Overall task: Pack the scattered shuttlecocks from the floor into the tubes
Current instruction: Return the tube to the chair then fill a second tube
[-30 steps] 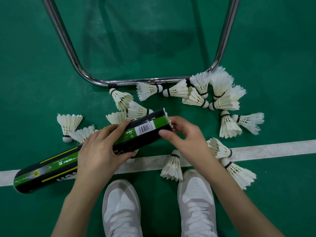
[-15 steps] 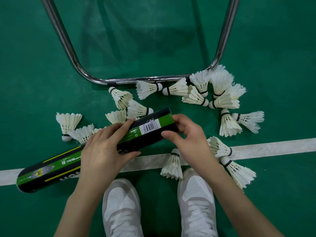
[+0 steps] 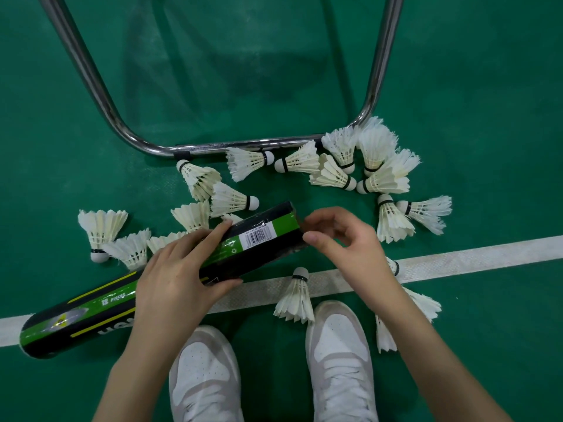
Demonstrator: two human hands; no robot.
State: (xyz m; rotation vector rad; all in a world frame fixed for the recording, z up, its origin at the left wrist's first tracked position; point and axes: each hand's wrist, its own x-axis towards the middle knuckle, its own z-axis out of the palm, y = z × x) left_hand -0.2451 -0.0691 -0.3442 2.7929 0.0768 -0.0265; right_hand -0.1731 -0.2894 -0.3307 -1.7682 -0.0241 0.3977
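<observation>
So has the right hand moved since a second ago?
Yes. The right hand has drawn back slightly from the tube's open end, toward the shuttlecocks on the right; its fingers now hold nothing.

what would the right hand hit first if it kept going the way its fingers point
Probably the open end of the tube: the right hand has its fingers aimed left at it, apparently just short of touching, though depth is unclear.
</observation>
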